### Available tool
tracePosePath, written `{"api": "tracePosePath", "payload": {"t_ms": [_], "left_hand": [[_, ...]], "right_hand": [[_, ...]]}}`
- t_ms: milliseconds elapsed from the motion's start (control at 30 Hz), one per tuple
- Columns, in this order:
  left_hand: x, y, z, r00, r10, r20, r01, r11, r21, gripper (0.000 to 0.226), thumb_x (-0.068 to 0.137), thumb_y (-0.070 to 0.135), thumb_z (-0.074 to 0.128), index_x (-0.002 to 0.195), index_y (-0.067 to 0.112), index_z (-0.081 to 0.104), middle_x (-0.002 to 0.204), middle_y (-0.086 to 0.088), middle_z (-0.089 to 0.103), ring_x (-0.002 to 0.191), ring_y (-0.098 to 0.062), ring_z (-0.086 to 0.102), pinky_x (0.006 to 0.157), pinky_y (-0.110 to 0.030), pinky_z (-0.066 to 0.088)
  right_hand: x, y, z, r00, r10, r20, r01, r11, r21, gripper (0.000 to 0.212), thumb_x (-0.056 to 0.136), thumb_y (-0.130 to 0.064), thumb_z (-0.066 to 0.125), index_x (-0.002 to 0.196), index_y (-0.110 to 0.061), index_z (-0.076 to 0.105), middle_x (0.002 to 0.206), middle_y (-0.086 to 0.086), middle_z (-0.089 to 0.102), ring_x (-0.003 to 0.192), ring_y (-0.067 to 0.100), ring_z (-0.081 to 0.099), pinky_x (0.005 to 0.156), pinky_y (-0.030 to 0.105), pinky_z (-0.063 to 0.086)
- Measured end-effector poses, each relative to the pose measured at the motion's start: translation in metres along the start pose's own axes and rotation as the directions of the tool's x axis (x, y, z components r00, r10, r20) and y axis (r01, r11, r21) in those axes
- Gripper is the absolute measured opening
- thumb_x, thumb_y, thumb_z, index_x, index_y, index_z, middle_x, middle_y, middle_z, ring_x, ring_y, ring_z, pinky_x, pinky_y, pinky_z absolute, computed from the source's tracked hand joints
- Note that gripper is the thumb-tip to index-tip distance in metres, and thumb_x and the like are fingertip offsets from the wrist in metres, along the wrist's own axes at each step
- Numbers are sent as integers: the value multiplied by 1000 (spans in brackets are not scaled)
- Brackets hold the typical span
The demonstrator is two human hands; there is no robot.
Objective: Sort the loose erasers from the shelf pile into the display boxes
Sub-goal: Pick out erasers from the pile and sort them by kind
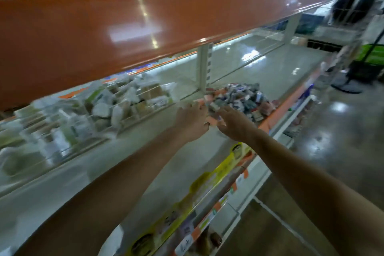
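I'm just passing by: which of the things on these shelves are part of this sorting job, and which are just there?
Part of the job:
- pile of loose erasers
- clear display boxes, already holding stock
- left hand and right hand, reaching at the pile's near edge

Just there:
- orange shelf edge above
- yellow label strip
- floor fan, far right

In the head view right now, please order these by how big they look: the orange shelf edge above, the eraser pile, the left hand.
1. Orange shelf edge, by far the largest, though also nearest the camera.
2. Eraser pile.
3. Left hand, closer to the camera than the pile, so true sizes are unsure.
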State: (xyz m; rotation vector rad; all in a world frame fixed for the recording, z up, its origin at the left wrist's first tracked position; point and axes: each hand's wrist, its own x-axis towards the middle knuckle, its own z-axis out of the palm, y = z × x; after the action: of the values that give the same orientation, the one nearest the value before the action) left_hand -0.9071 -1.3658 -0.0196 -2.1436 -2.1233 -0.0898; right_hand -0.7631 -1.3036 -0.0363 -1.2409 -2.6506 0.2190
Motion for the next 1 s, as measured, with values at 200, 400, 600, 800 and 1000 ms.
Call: {"api": "tracePosePath", "payload": {"t_ms": [200, 400, 600, 800, 1000], "left_hand": [[63, 32, 44, 1000, -18, 2, 18, 994, -110, 43, 88, 36, 50, 123, 11, 50, 128, -16, 47, 114, -37, 47, 88, -42, 41], [100, 23, 75, 987, -161, 11, 159, 964, -213, 45, 88, 28, 52, 128, 9, 43, 131, -15, 44, 111, -35, 50, 81, -40, 43], [115, 14, 91, 973, -223, -62, 198, 939, -281, 49, 84, 22, 60, 128, 9, 45, 121, -13, 47, 107, -31, 51, 81, -39, 45], [123, 7, 92, 963, -269, 30, 264, 909, -323, 60, 81, 16, 63, 135, 12, 38, 132, -15, 37, 117, -34, 45, 87, -40, 43], [127, 2, 85, 958, -249, 144, 284, 898, -337, 63, 82, 17, 62, 137, 13, 34, 132, -17, 39, 119, -34, 42, 93, -42, 41]], "right_hand": [[9, 78, 2, 980, 191, 47, -191, 981, -21, 28, 85, -12, 53, 113, -8, 54, 121, 14, 51, 112, 33, 51, 90, 39, 43], [21, 124, 7, 949, 315, -12, -315, 944, -97, 37, 90, -16, 49, 125, -5, 46, 127, 14, 49, 121, 29, 43, 101, 36, 37], [26, 135, 19, 924, 375, -79, -370, 926, 72, 40, 87, -13, 58, 124, -2, 47, 128, 16, 45, 119, 30, 42, 96, 36, 39], [28, 138, 25, 911, 399, -105, -374, 906, 197, 39, 81, -5, 59, 119, 1, 49, 125, 15, 46, 114, 29, 44, 91, 33, 40], [23, 135, 25, 915, 384, -124, -341, 900, 272, 41, 80, -9, 64, 117, 0, 50, 125, 14, 44, 114, 28, 43, 97, 37, 43]]}}
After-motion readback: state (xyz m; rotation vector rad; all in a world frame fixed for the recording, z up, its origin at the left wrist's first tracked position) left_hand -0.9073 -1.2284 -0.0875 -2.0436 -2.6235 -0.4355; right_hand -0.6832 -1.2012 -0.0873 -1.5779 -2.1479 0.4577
